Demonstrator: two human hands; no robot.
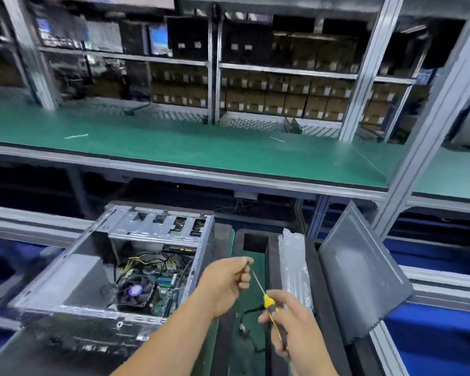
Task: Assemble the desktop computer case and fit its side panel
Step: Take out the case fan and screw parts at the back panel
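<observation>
Currently my right hand grips the yellow-and-black-handled screwdriver; my left hand pinches its thin metal shaft at the tip, probably seating a screw, too small to confirm. To the left, the open grey steel computer case lies on its side, interior exposed. To the right, the grey flat side panel leans tilted, within reach for fitting.

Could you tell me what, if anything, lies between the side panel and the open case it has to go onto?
The side panel leans right of the open case; between them are both hands, a screwdriver and a plastic-wrapped bundle.
</observation>
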